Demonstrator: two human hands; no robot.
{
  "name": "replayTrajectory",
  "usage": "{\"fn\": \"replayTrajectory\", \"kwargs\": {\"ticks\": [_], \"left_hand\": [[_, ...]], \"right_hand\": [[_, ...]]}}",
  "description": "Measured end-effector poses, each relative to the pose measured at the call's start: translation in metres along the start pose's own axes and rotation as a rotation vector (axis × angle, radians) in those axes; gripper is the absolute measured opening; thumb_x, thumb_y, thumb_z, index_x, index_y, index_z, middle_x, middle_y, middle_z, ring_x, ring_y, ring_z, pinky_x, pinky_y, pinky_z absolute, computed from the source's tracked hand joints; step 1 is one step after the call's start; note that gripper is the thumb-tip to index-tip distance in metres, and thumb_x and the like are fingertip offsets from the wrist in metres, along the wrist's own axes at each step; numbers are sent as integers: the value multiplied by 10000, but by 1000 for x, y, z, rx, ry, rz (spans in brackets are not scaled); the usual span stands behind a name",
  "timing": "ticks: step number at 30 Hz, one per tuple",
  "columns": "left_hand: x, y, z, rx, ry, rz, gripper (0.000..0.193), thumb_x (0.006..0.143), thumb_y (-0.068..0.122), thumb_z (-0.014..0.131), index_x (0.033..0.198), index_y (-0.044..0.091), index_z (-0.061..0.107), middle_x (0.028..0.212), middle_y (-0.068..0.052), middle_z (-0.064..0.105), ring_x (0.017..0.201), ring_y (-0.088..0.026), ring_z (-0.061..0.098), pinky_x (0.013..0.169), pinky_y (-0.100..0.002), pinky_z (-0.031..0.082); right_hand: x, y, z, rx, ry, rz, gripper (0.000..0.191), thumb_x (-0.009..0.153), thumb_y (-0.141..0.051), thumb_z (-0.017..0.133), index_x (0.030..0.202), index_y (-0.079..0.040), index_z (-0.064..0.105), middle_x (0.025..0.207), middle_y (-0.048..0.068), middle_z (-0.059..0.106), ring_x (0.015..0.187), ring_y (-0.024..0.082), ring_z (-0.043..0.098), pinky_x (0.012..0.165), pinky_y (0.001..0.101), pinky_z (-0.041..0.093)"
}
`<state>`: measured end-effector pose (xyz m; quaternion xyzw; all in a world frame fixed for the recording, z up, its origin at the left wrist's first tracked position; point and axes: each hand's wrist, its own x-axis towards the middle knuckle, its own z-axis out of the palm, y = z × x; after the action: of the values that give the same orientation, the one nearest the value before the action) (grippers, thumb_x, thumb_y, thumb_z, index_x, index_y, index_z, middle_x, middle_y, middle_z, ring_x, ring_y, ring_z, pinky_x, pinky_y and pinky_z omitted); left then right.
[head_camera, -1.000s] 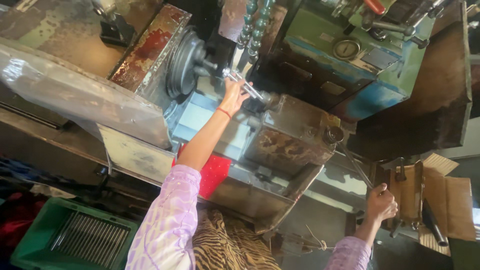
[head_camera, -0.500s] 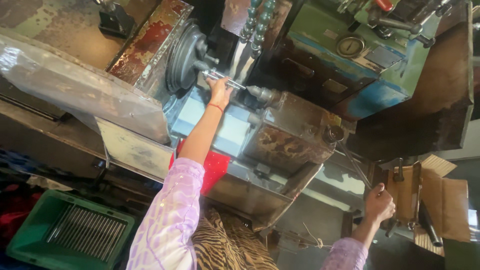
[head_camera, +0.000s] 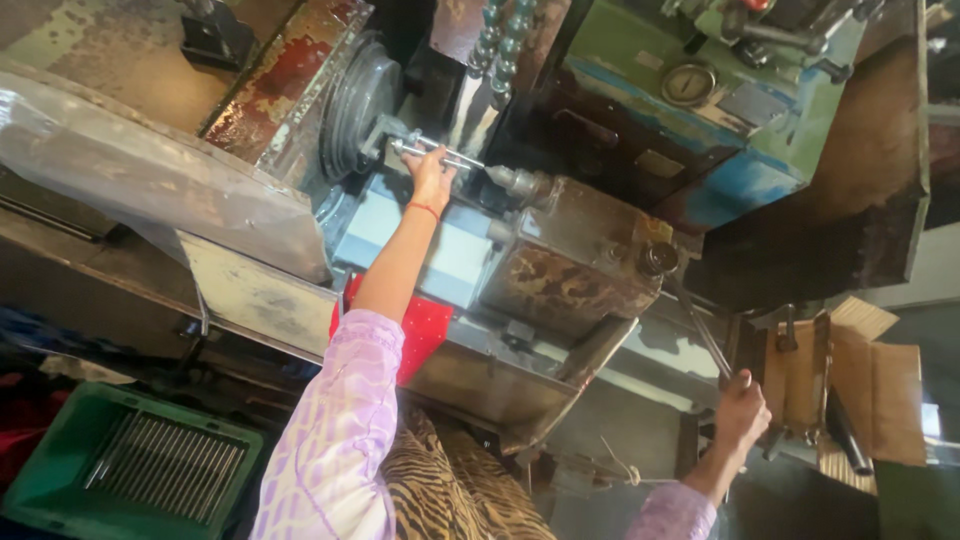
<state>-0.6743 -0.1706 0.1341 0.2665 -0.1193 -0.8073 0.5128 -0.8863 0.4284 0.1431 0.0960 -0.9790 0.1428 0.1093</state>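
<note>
A: My left hand (head_camera: 432, 176) pinches one metal rod (head_camera: 436, 153) at the far chuck (head_camera: 362, 105); the fingertips are hidden.

B: The right?

A: My right hand (head_camera: 741, 411) is fisted on one lever (head_camera: 700, 330), near right.

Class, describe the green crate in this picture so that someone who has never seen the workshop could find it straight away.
Start at the big rusty machine across the middle, where the left hand reaches in. Drop to the floor at the lower left, below the machine's metal tray. There sits the green crate, the only green plastic box, filled with a neat row of thin metal rods.
</note>
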Motion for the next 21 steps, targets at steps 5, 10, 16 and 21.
{"fn": "replayTrajectory", "kwargs": {"ticks": [5, 10, 16, 21], "left_hand": [[3, -2, -2, 26, 40, -4, 728, 842, -100, 594, 1403, 218, 255, 1344, -34, 445, 1061, -232, 569, 875, -557, 543], [-4, 8, 29, 20, 239, 108, 480, 897, -5, 649, 1281, 122, 390, 1119, -26, 507, 850, -169, 529, 702, -392, 472], [-92, 69, 64, 36, -270, 228, 260, 945, 106, 704, 1094, 109, 491, 841, 53, 478, 618, -73, 402, 512, -236, 337], [-211, 145, 14, 566, -510, 246, 115, 1022, 136, 691, 1034, 91, 585, 810, 74, 518, 654, -29, 427, 555, -223, 348]], "right_hand": [[-23, 3, 6, 187, 144, -67, 486, 1090, -437, 528, 1308, -14, 625, 1227, 307, 615, 1047, 487, 621, 850, 580, 502], [-90, 29, 30, 717, 366, 374, 483, 1083, -438, 641, 1110, 44, 626, 983, 152, 666, 831, 271, 657, 679, 416, 554], [-289, 31, 96, 1222, -21, 1213, 418, 1087, -419, 628, 1128, -4, 605, 1028, 120, 659, 869, 233, 631, 713, 384, 536], [-349, 18, 111, 3141, 995, 1696, 349, 1092, -400, 592, 1185, -64, 584, 1121, 119, 642, 951, 238, 597, 782, 384, 507]]}}
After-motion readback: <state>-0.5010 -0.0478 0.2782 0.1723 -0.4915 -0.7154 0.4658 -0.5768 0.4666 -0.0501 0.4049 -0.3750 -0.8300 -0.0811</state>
